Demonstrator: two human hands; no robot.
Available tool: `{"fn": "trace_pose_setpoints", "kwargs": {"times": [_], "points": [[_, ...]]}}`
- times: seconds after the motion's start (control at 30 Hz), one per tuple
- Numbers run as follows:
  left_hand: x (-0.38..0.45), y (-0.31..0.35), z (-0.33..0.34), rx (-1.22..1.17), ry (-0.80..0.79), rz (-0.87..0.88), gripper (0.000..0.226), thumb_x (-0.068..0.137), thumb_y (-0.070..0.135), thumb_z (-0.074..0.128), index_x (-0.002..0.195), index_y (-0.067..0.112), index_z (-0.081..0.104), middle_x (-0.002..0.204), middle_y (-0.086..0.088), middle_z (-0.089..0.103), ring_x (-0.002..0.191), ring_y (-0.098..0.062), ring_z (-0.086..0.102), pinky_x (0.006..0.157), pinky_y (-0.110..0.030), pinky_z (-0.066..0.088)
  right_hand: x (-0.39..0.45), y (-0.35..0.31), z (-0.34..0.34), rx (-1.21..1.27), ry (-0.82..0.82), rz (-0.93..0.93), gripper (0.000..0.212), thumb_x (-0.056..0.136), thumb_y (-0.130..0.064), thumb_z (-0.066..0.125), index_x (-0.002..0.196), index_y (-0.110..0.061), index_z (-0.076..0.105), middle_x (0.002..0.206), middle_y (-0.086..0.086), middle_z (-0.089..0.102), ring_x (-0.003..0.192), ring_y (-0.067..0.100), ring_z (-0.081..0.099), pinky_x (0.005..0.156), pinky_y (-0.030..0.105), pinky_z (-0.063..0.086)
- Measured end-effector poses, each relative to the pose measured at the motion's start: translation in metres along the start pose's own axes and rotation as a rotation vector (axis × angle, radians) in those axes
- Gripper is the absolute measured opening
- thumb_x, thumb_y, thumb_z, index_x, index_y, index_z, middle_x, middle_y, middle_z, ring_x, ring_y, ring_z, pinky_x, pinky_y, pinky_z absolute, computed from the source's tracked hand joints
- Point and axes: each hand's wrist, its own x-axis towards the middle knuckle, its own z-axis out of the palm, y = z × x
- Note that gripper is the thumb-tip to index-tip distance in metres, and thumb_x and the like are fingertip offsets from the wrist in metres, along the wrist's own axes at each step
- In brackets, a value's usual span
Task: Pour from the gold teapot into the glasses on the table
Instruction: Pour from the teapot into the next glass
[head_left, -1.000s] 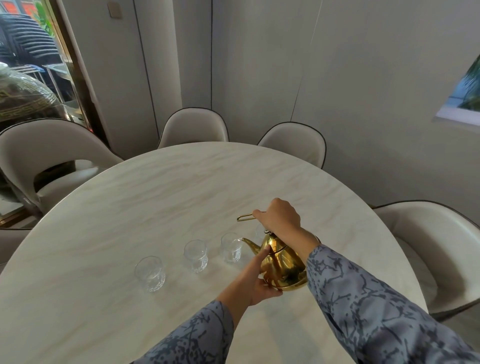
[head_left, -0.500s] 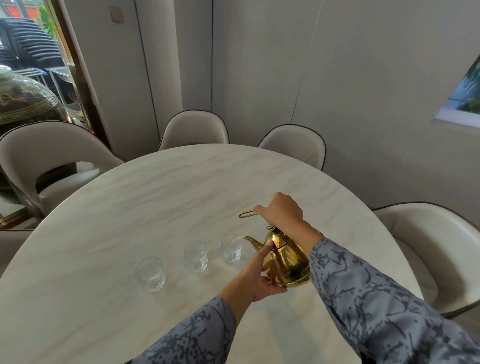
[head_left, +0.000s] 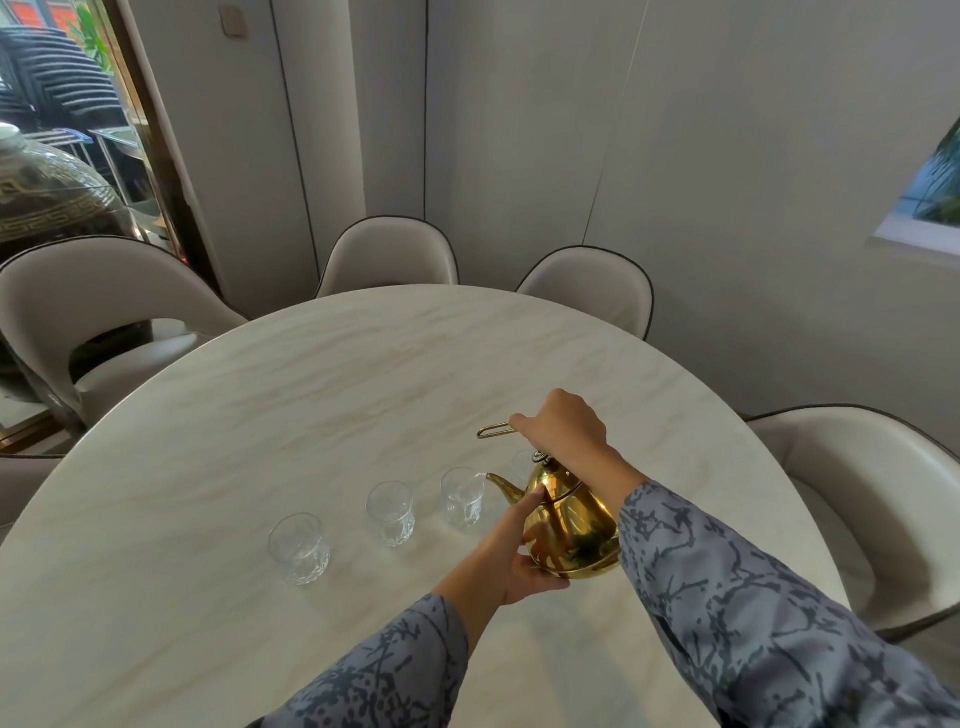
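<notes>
The gold teapot (head_left: 569, 525) has tipped further, its spout now at the rim of the nearest glass (head_left: 461, 498). Shiny and bulbous, it hangs between the hands: right hand (head_left: 563, 430) closed on its wire handle, left hand (head_left: 514, 558) cupping its base.

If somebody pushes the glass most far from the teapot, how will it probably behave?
The leftmost glass looks like thin clear glass, so probably fragile. It appears empty, likely light. On the smooth marble table it would probably slide rather than tip.
</notes>
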Motion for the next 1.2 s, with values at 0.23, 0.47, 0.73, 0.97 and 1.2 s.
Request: {"fn": "trace_pose_setpoints", "kwargs": {"times": [0.23, 0.47, 0.73, 0.97, 1.2], "points": [[0.002, 0.000, 0.001, -0.012, -0.002, -0.010, 0.105, 0.063, 0.054, 0.082, 0.144, 0.009, 0.032, 0.140, -0.025, 0.046, 0.116, -0.044, 0.059, 0.094, -0.052, 0.053, 0.001, -0.002, -0.001, -0.016, -0.017, -0.005, 0.035, 0.086, -0.044, 0.063, 0.085, -0.010, 0.055, 0.073, 0.001, 0.057, 0.081, 0.025, 0.064, 0.064, 0.033, 0.046], [0.000, 0.003, 0.005, -0.042, -0.025, -0.019, 0.105, 0.067, 0.052, 0.081, 0.146, 0.008, 0.029, 0.143, -0.025, 0.043, 0.120, -0.045, 0.056, 0.098, -0.053, 0.050, 0.006, -0.005, -0.005, -0.035, -0.027, -0.026, 0.034, 0.085, -0.042, 0.063, 0.081, -0.010, 0.053, 0.080, 0.005, 0.061, 0.080, 0.026, 0.063, 0.063, 0.033, 0.045], [0.002, 0.006, 0.008, -0.040, -0.025, -0.016, 0.110, 0.062, 0.054, 0.082, 0.147, 0.008, 0.029, 0.142, -0.025, 0.045, 0.118, -0.045, 0.058, 0.096, -0.053, 0.052, 0.010, -0.008, -0.010, -0.040, -0.027, -0.022, 0.033, 0.086, -0.043, 0.062, 0.083, -0.011, 0.055, 0.076, 0.004, 0.058, 0.077, 0.025, 0.058, 0.059, 0.030, 0.039], [0.005, 0.005, 0.007, -0.025, -0.003, -0.017, 0.108, 0.062, 0.055, 0.082, 0.145, 0.008, 0.032, 0.140, -0.024, 0.047, 0.116, -0.044, 0.059, 0.094, -0.052, 0.053, 0.010, -0.005, -0.006, -0.042, -0.036, -0.007, 0.033, 0.086, -0.043, 0.062, 0.086, -0.010, 0.056, 0.083, 0.006, 0.063, 0.083, 0.027, 0.064, 0.062, 0.031, 0.044], [0.012, 0.005, 0.001, 0.001, 0.022, -0.010, 0.109, 0.059, 0.056, 0.083, 0.144, 0.010, 0.033, 0.142, -0.023, 0.045, 0.118, -0.044, 0.057, 0.082, -0.050, 0.056, 0.012, -0.002, 0.003, -0.031, -0.040, -0.005, 0.034, 0.086, -0.043, 0.063, 0.081, -0.010, 0.055, 0.079, 0.005, 0.063, 0.081, 0.027, 0.065, 0.066, 0.035, 0.049]]}}
